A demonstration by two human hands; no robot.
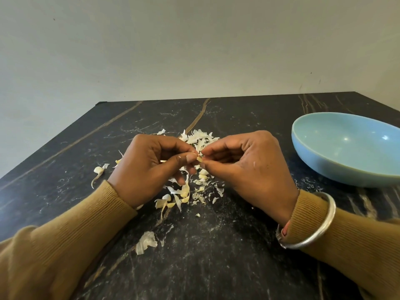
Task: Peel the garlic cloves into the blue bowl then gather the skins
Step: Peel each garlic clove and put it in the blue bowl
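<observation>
Two pinches on one clove [200, 159]

I see the left hand [147, 167] and right hand [249, 165] meet above the table [216, 256], each pinching the small clove between thumb and fingertips, other fingers curled. Fingertips hide most of it. Skins [195, 138] lie scattered under and beyond them. The bowl [324, 172] sits on the table, well apart to the right.

The light is soft and even. Small bright spots shine inside the blue bowl [346, 148]. The counter [238, 256] edges look bent.
</observation>
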